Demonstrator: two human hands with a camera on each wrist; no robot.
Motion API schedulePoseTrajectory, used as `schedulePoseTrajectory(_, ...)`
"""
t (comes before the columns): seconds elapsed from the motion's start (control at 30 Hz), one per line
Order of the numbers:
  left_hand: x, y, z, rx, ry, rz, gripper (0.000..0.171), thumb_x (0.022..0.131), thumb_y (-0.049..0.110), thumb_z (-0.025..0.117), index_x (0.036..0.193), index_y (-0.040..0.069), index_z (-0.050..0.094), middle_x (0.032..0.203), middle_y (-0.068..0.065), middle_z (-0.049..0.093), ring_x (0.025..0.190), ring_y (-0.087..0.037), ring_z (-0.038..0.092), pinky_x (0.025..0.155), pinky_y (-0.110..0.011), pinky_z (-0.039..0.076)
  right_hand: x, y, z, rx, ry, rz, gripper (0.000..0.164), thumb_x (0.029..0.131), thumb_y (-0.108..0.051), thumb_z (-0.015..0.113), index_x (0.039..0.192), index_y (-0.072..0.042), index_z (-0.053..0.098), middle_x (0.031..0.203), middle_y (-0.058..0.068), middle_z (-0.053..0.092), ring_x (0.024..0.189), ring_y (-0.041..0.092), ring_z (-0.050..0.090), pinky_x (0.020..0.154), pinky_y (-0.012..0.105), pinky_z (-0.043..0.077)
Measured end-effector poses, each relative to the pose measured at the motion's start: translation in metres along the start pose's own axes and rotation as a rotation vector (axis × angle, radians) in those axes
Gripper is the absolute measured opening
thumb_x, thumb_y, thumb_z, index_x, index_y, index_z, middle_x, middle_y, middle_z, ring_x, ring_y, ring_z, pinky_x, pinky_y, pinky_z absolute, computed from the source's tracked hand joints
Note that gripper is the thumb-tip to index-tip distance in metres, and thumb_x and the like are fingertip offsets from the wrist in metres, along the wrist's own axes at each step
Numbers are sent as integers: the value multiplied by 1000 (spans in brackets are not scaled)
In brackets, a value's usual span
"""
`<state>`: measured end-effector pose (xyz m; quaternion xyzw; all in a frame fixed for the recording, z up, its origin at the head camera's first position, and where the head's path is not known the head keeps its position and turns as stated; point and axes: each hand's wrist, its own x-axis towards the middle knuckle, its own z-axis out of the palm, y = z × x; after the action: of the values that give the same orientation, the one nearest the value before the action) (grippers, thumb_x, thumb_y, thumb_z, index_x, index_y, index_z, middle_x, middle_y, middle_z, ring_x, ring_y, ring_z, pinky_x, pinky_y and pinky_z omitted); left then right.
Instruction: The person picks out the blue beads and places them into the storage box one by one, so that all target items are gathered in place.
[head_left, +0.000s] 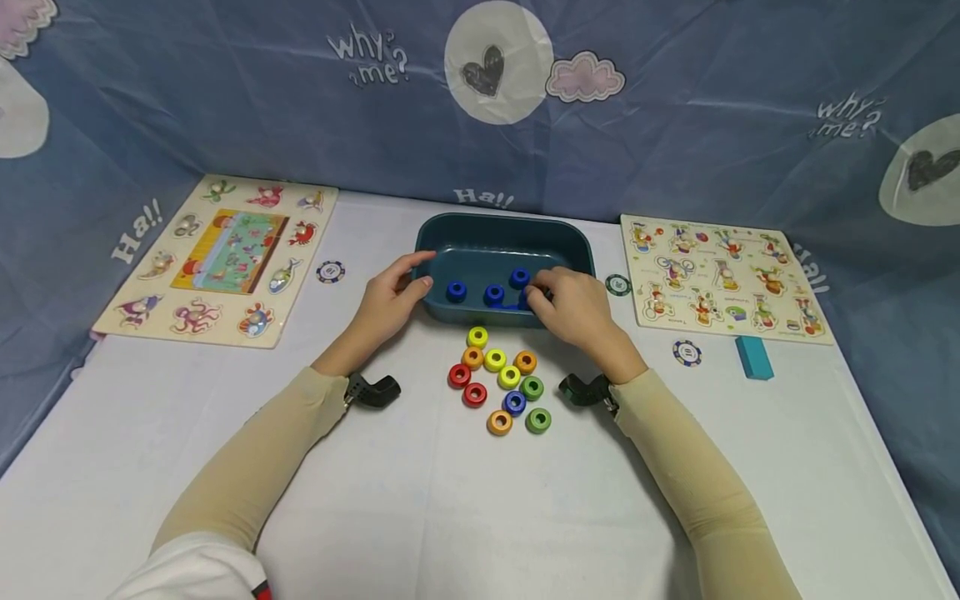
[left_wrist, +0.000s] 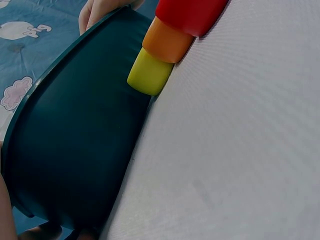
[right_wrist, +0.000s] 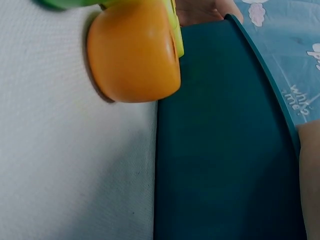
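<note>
A dark teal tray stands at the back middle of the table with several blue rings inside, near its front wall. My left hand rests at the tray's left end, thumb and forefinger extended at the rim. Over the front right of the tray, my right hand has its fingers curled and pinches a blue ring, mostly hidden by the thumb. In front of the tray lie loose rings: yellow rings, orange rings, red rings, green rings and one blue ring.
A sea-animal puzzle board lies at the left; another puzzle board lies at the right. Poker chips flank the tray, with one more chip and a teal block at the right. A printed blue cloth hangs behind.
</note>
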<state>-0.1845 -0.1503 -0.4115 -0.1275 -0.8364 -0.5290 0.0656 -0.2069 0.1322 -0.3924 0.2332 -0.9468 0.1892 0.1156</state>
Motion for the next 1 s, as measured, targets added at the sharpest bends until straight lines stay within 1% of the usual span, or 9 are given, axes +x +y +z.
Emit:
schedulePoseTrajectory(0.1, 0, 2, 0, -3, -2, -1, 41, 98, 10, 53, 138, 3, 52, 143, -16, 52, 111, -32, 58, 96, -47, 45, 1, 0, 0, -2, 1, -2, 22, 92, -29, 53, 85, -18, 71, 74, 0, 63, 59, 18, 52, 51, 32, 38)
schedulePoseTrajectory(0.23, 5, -17, 3, -17, 9, 2, 42, 98, 14, 56, 139, 10, 53, 145, -10, 52, 110, -29, 57, 95, -47, 44, 1, -1, -1, -3, 2, -1, 23, 92, -29, 53, 85, -18, 71, 74, 0, 63, 59, 18, 52, 51, 32, 38)
schedulePoseTrajectory(0.33, 7, -22, 3, -13, 16, 12, 41, 98, 17, 56, 139, 16, 53, 144, -5, 53, 110, -25, 58, 95, -45, 45, 1, -1, -2, -5, 3, 3, 23, 92, -29, 54, 86, -17, 72, 74, 0, 63, 59, 18, 53, 51, 33, 39)
schedulePoseTrajectory(0.67, 6, -23, 3, 2, 17, 18, 40, 98, 20, 55, 138, 17, 54, 143, -5, 53, 112, -24, 58, 95, -44, 46, 1, -1, -1, -4, -18, 6, 21, 92, -29, 54, 88, -18, 72, 78, 1, 64, 60, 18, 53, 51, 33, 39)
schedulePoseTrajectory(0.73, 5, -22, 3, 7, 17, 15, 40, 98, 20, 55, 138, 16, 54, 144, -4, 53, 112, -23, 58, 95, -43, 46, 1, -1, -2, -16, -57, 12, 24, 93, -31, 53, 98, -19, 73, 92, 3, 68, 64, 20, 57, 54, 35, 43)
schedulePoseTrajectory(0.8, 5, -22, 3, 9, 17, 12, 40, 98, 20, 55, 138, 16, 54, 144, -4, 53, 108, -23, 58, 93, -42, 46, 2, -2, -5, -39, -129, 25, 31, 94, -32, 50, 113, -19, 71, 111, 6, 68, 77, 24, 63, 60, 38, 48)
schedulePoseTrajectory(0.87, 5, -22, 3, 10, 16, 10, 40, 98, 20, 55, 138, 17, 54, 143, -4, 53, 106, -21, 57, 92, -41, 45, 4, -3, -8, -66, -213, 40, 37, 96, -34, 46, 124, -20, 67, 123, 7, 65, 89, 26, 65, 69, 40, 49)
schedulePoseTrajectory(0.93, 5, -21, 3, 10, 15, 8, 40, 98, 20, 55, 138, 17, 54, 143, -4, 53, 100, -21, 55, 88, -38, 44, 6, -4, -11, -87, -287, 52, 39, 97, -34, 43, 128, -22, 65, 127, 6, 65, 95, 26, 65, 74, 41, 49)
schedulePoseTrajectory(1.0, 4, -21, 3, 10, 15, 2, 41, 98, 20, 55, 139, 17, 54, 143, -4, 53, 100, -20, 55, 89, -38, 44, 8, -5, -13, -95, -331, 62, 39, 97, -34, 41, 125, -22, 65, 120, 4, 68, 94, 25, 65, 78, 42, 48)
